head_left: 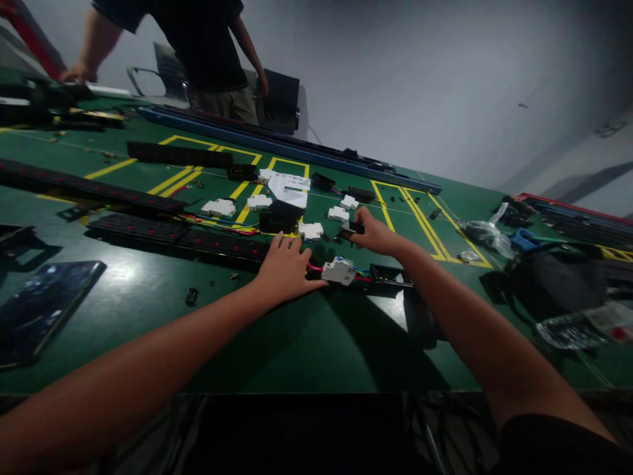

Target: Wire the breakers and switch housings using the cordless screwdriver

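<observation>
My left hand (284, 269) grips the right end of a black socket strip (217, 245), fingers over the top and thumb on the near side. Red, blue and green wires leave that end and run to a white circuit breaker (339, 270). Past the breaker, the wires enter a black open housing (390, 274). My right hand (376, 234) is closed in a pinch on a small black plastic piece (352, 227), above and behind the wired breaker. Another white breaker (310, 231) lies between the two hands, touching neither.
A second socket strip (89, 185) lies behind on the left. More white breakers (220, 208) and a white paper sheet (289, 190) lie mid-table. A long blue rail (277, 142) spans the back. A phone (44, 307) is front left, a plastic bag (489, 234) right. Across stands a person (202, 46).
</observation>
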`<state>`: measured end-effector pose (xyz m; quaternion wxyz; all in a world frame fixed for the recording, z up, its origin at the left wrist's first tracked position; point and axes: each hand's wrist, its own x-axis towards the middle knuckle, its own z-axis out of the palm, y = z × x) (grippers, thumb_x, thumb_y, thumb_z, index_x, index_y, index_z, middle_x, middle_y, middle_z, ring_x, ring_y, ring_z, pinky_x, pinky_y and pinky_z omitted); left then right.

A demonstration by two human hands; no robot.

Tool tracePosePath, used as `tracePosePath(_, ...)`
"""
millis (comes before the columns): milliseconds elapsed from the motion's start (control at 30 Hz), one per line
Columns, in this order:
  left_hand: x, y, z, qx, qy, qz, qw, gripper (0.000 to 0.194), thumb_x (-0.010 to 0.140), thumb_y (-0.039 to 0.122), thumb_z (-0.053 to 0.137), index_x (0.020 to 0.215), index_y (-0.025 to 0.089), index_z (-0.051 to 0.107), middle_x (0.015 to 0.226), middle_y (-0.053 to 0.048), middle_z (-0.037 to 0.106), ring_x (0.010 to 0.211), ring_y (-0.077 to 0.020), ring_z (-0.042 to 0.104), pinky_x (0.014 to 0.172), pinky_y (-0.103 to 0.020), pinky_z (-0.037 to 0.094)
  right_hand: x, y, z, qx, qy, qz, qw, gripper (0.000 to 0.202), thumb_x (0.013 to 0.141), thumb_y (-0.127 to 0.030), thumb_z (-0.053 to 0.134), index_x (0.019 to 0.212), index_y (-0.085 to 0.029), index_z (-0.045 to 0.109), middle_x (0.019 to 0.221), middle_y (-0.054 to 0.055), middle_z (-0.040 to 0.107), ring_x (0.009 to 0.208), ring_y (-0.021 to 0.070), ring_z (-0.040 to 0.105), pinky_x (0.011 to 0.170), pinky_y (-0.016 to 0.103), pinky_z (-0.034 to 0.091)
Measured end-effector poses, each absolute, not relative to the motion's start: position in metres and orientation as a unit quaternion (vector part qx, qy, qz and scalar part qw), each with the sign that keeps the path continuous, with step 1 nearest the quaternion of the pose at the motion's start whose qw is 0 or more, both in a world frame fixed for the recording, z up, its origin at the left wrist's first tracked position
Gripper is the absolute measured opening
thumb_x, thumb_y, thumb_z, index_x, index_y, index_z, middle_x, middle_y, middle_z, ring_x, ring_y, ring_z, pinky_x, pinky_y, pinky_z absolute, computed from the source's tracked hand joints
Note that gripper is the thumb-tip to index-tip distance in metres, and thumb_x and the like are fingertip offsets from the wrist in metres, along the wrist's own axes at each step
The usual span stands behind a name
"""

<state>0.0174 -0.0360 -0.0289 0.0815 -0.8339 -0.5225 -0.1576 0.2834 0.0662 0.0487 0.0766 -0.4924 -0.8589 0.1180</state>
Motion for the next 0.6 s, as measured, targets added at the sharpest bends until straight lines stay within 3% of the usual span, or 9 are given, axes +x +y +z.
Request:
tracePosePath(100, 0.021, -0.037, -0.028, -0.834, -0.523, -0.156, 0.077, 0.078, 0.081, 0.089, 0.057, 0.110, 0.018, 0.070, 0.125, -0.021, 0.065, 0.122, -0.0455, 0.053, 0.113, -0.063, 0.031, 0.289, 0.026, 0.047, -0.503, -0.831, 0.205, 0.122, 0.060, 0.094, -0.064, 0.063, 0.132, -0.023, 0.040, 0.113, 0.009, 0.066, 0.078, 0.0198, 0.064, 0.068, 0.036, 0.053)
tracePosePath(200, 0.022, -0.041, -0.025, -0.840, -0.518, -0.148, 0.066, 0.069, 0.083, 0.078, 0.062, 0.112, 0.015, 0.068, 0.124, -0.022, 0.063, 0.118, -0.0443, 0.054, 0.106, -0.059, 0.038, 0.288, 0.000, 0.045, -0.500, -0.813, 0.220, 0.203, 0.058, 0.099, -0.068, 0.054, 0.133, -0.023, 0.042, 0.118, 0.012, 0.064, 0.093, 0.0242, 0.064, 0.082, 0.043, 0.055)
tracePosePath(300, 0.020, -0.044, -0.022, -0.854, -0.499, -0.136, 0.056, 0.064, 0.084, 0.071, 0.063, 0.114, 0.014, 0.067, 0.125, -0.022, 0.061, 0.114, -0.0421, 0.055, 0.102, -0.056, 0.040, 0.284, -0.011, 0.043, -0.486, -0.810, 0.193, 0.265, 0.051, 0.105, -0.061, 0.045, 0.135, -0.021, 0.043, 0.127, 0.015, 0.059, 0.111, 0.0272, 0.060, 0.099, 0.048, 0.052)
tracePosePath(400, 0.017, -0.048, -0.021, -0.863, -0.486, -0.131, 0.042, 0.061, 0.082, 0.066, 0.067, 0.119, 0.017, 0.066, 0.123, -0.019, 0.061, 0.111, -0.0398, 0.055, 0.100, -0.053, 0.041, 0.280, -0.016, 0.042, -0.468, -0.831, 0.155, 0.258, 0.048, 0.105, -0.054, 0.047, 0.140, -0.021, 0.046, 0.134, 0.016, 0.051, 0.120, 0.0280, 0.056, 0.109, 0.051, 0.046)
tracePosePath(600, 0.012, -0.052, -0.015, -0.880, -0.457, -0.127, 0.024, 0.072, 0.079, 0.059, 0.069, 0.137, 0.018, 0.058, 0.131, -0.019, 0.056, 0.121, -0.0417, 0.050, 0.106, -0.054, 0.038, 0.276, -0.024, 0.037, -0.451, -0.853, 0.129, 0.228, 0.036, 0.104, -0.042, 0.051, 0.132, -0.020, 0.054, 0.124, 0.013, 0.052, 0.114, 0.0265, 0.056, 0.105, 0.048, 0.048)
